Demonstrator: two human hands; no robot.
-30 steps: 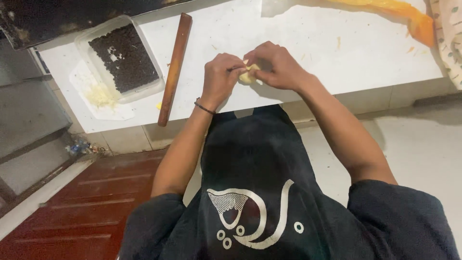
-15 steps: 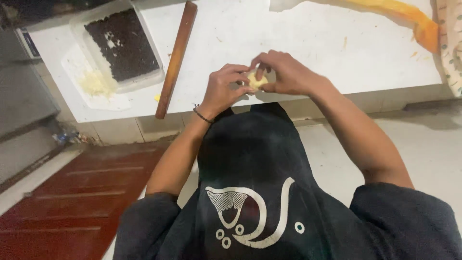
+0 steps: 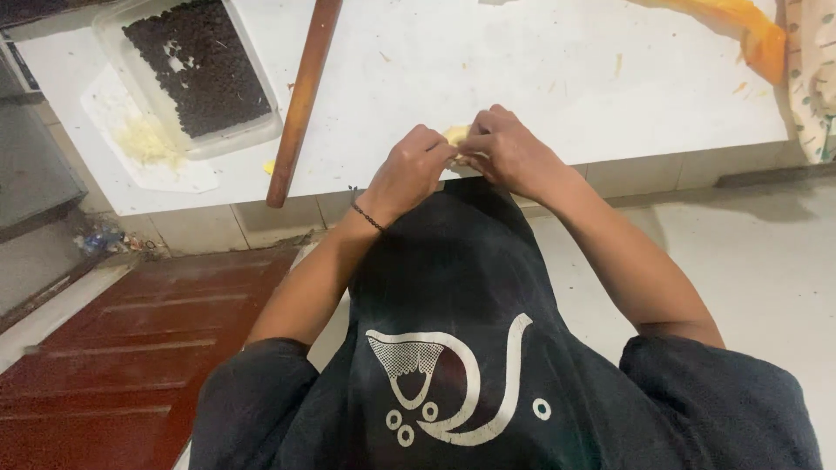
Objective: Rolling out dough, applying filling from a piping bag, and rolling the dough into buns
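Both my hands meet at the near edge of a white counter, pinching a small pale yellow lump of dough between them. My left hand, with a dark cord bracelet at the wrist, curls its fingers around the lump from the left. My right hand grips it from the right with thumb and fingertips. Most of the dough is hidden by my fingers. A long brown wooden rolling pin lies on the counter to the left of my hands.
A clear plastic tub of small dark beads or seeds sits at the counter's left, with a pile of pale shreds on a white sheet beside it. Orange plastic and a patterned cloth lie far right. A red-brown door lies below left.
The view has shifted so the counter sits higher in frame. My hands stay together on the dough, working it with small finger movements close to the counter's edge.
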